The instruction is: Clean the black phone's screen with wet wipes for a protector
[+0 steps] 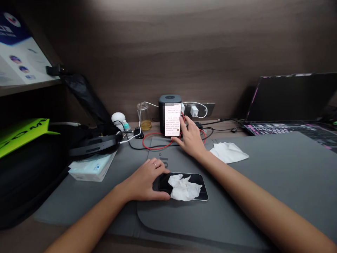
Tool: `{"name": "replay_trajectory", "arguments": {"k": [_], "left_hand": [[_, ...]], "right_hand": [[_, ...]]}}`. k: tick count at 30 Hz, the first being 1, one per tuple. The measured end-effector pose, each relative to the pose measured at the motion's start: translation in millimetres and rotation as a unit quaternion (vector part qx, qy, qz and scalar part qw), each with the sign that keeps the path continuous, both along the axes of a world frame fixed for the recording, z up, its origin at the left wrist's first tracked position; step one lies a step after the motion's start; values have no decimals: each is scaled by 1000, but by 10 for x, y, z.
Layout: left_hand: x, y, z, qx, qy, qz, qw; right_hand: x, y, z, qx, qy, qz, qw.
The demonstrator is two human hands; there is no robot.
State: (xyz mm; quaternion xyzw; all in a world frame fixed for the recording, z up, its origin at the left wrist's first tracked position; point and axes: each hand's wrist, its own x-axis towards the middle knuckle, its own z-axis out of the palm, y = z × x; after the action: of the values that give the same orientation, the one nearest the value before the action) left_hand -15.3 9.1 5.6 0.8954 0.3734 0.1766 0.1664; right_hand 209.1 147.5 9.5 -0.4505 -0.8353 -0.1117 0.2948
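Note:
A dark phone (pixel 198 183) lies flat on the grey desk mat (pixel 263 182), with a crumpled white tissue (pixel 184 188) resting on its screen. My left hand (pixel 147 181) grips the phone's left end, fingers curled round its edge. Further back, my right hand (pixel 191 137) reaches to a white card with printed text (pixel 172 120); thumb and fingers pinch its right edge and hold it upright in front of a dark cylindrical speaker (pixel 170 100).
A flat tissue (pixel 228 151) lies right of my right hand. A tissue pack (pixel 92 168), headphones (pixel 94 146), a small glass jar (pixel 143 116), red and white cables (pixel 155 140) and a wall charger (pixel 194 110) crowd the back left. An open laptop (pixel 292 105) stands back right.

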Motion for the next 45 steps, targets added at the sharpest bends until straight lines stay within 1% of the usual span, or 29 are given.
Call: {"name": "replay_trajectory", "arguments": {"k": [3, 7, 15, 20, 24, 29, 32, 37, 41, 45], "left_hand": [[1, -2, -1, -3, -4, 1, 1000], [4, -4, 0, -6, -5, 0, 1000], [5, -2, -11, -8, -6, 3, 1000], [2, 5, -27, -11, -7, 3, 1000], [4, 7, -34, -12, -6, 2, 1000], [9, 6, -28, -9, -2, 6, 1000], [9, 6, -28, -6, 4, 7, 1000], [12, 6, -31, -6, 7, 9, 1000], [19, 8, -29, -4, -1, 8, 1000], [25, 19, -34, -2, -5, 8, 1000]], "right_hand": [[-28, 63, -42, -6, 34, -24, 999], [-55, 120, -66, -3, 33, -29, 999], [-57, 149, -63, -13, 46, -40, 998], [-13, 182, -54, -3, 95, -49, 994], [-18, 179, -81, -30, 131, -51, 990], [-165, 152, -101, -75, 199, -27, 977], [-300, 144, -85, -87, 243, -30, 966], [-446, 176, -51, -92, 313, -41, 944], [-456, 226, -64, -80, 337, -41, 937], [-511, 266, -70, -72, 365, -67, 926]]}}
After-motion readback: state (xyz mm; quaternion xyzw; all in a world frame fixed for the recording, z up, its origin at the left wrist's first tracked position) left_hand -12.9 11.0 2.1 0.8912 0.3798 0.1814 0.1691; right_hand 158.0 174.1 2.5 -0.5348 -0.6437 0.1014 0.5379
